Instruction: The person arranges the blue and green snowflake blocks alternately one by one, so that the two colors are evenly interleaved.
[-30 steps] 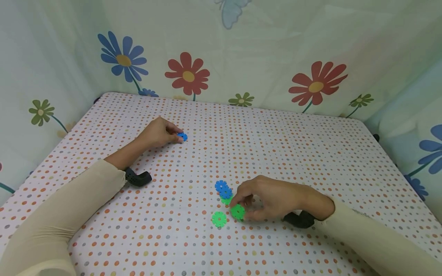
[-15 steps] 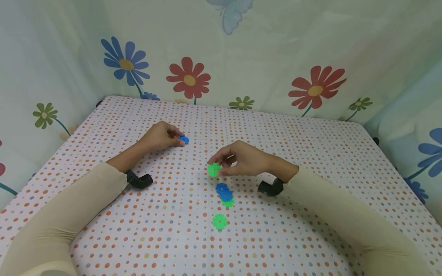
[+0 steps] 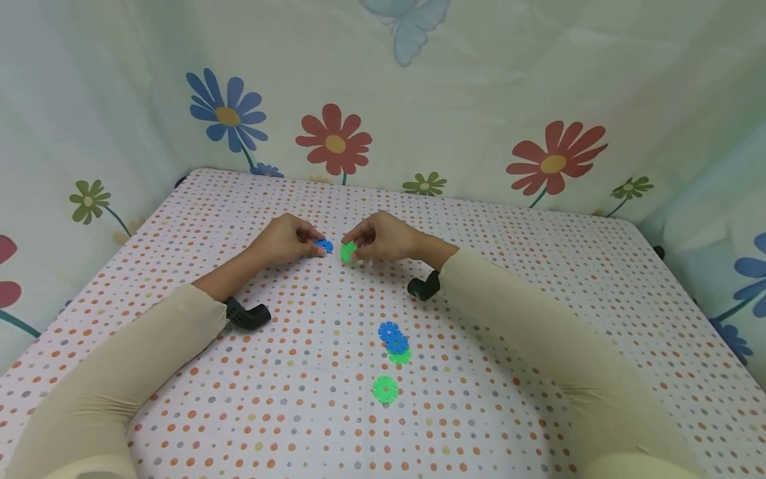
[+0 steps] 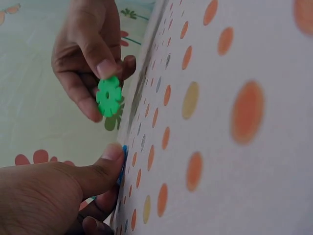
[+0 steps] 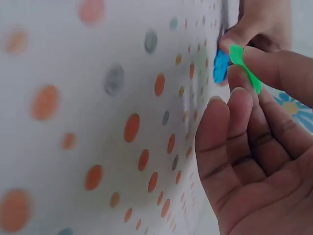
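Far on the table my left hand [image 3: 289, 239] pinches a blue notched plastic disc [image 3: 324, 246] by its edge, low over the cloth. Just to its right, my right hand [image 3: 385, 238] holds a green notched plastic disc [image 3: 348, 251] between thumb and finger. A small gap separates the two discs in the head view. In the left wrist view the green disc [image 4: 108, 96] faces the camera, while the blue disc [image 4: 122, 164] is mostly hidden behind the left thumb. From the right wrist the green disc [image 5: 246, 68] appears edge-on in front of the blue one [image 5: 221, 66].
Nearer me lie two overlapping blue discs [image 3: 393, 338], with a green disc [image 3: 399, 357] partly under them. Another green disc [image 3: 385, 389] lies apart, closer to the front. A dotted cloth [image 3: 239, 399] covers the table, and a flowered curtain [image 3: 467, 106] hangs behind it.
My right hand has carried the green disc from the loose pile, away from me and to the left, up beside the left hand. The left hand has kept its hold on the blue disc.
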`<state>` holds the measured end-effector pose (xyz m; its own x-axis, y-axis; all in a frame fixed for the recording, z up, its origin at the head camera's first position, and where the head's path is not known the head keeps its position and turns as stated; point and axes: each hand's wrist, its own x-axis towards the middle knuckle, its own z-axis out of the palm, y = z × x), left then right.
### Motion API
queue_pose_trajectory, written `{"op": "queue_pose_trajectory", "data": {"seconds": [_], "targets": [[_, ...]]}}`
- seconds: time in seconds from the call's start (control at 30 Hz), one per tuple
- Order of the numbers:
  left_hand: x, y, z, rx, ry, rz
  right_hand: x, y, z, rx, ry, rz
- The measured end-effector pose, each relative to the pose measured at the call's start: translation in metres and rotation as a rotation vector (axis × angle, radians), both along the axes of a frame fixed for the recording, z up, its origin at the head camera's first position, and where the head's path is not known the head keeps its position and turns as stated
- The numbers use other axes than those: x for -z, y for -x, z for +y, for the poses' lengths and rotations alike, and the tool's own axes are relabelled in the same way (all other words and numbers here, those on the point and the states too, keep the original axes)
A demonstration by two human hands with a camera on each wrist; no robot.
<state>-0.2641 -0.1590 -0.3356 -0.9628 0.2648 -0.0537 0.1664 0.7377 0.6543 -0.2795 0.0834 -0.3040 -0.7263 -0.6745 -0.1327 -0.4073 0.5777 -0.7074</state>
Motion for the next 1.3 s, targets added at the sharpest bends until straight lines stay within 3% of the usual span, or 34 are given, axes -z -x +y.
{"op": "queue_pose_trajectory", "data": {"seconds": [0.37,0.77,1.3], "targets": [[0.001,0.001,-0.001,0.011,-0.025,0.005,0.009,0.022,-0.015,0.069,-0.079,0.044],[-0.002,-0.003,0.001,-0.002,-0.014,0.006,0.012,0.021,-0.021,0.130,-0.118,0.085],[-0.003,-0.003,0.001,-0.003,0.008,0.006,0.009,0.020,-0.025,0.140,-0.177,0.071]]}}
